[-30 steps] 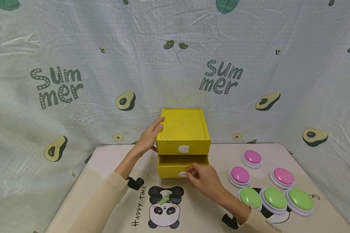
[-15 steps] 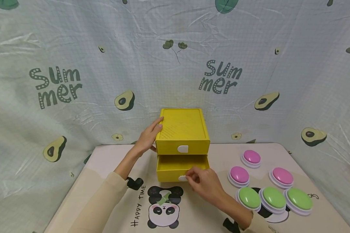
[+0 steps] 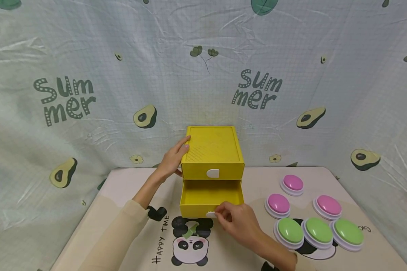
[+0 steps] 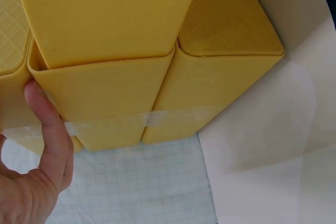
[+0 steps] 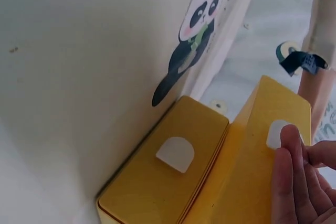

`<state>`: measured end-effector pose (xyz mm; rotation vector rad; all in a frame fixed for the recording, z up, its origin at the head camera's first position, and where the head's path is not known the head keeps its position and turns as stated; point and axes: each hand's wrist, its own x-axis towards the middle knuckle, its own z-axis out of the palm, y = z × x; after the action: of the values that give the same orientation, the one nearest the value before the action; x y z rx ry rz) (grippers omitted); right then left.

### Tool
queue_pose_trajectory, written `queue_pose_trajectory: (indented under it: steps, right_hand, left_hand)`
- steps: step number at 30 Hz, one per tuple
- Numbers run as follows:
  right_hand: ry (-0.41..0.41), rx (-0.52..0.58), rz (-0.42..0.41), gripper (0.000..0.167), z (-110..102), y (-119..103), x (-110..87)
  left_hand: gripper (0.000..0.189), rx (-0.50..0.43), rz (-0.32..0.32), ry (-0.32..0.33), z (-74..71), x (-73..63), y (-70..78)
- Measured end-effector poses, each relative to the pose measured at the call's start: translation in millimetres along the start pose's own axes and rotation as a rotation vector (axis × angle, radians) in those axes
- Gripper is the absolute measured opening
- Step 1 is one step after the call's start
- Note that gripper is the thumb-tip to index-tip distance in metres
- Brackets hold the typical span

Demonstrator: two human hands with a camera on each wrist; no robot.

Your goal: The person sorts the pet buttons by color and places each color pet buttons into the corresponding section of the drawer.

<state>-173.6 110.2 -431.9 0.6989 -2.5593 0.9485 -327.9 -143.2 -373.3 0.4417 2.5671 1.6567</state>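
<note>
Our right hand (image 3: 240, 222) pinches the white tab (image 3: 210, 215), likely best hold for this light, stiff-looking lower drawer (image 3: 194, 210), our left hand's (image 3: 171, 160) extended fingers bracing the yellow cabinet (image 3: 213, 145) near the tabletop's (image 3: 132, 184) far edge

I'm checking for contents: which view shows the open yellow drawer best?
The head view: it looks down into the drawer, showing interior and front. The right wrist view shows its front, partly covered by the right hand, not its inside; the left wrist view shows only its outside.
</note>
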Motion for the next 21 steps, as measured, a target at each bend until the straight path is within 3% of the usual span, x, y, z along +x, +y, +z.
queue_pose_trajectory:
  steps: [9, 21]
  right_hand:
    - [-0.019, -0.014, 0.015, 0.007, -3, -8, -8.1]
    - [0.018, -0.066, -0.083, 0.011, -6, -11, -18.4]
  left_hand:
    - [0.057, 0.004, -0.002, 0.005, -0.1, -1.7, 4.1]
    - [0.057, 0.007, 0.0, 0.001, -1.3, -3.4, 4.9]
